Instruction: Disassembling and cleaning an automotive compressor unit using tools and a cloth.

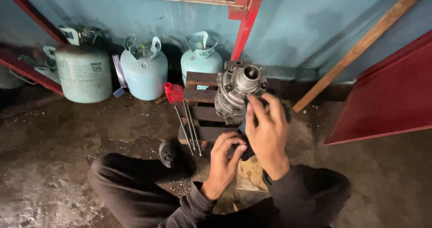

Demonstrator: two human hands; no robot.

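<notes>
Fingers [257, 105] of the right hand [268, 133] curl over the near side of a grey metal compressor body [234, 93], gripping a dark part against it; the thumb side presses toward the casting. Left hand [225, 158] sits lower, fingers bent narrow around something dark at the base of the unit; exactly what it holds is hidden by the right wrist. Head view only. Compressor body stands upright on a small wooden pallet [200, 81] on the concrete floor [67, 133], its round hub end facing up and away. Judged progress: the unit looks partly stripped, since several long bolts [189, 129] lie loose on the pallet just beside it, while the housing itself seems whole, so more work appears to remain. Both forearms reach forward from a crouch, right above left, knees to either side. Behind stand three pale blue-green gas cylinders [144, 72] against the blue wall, with a small red object [173, 93] near the pallet.
</notes>
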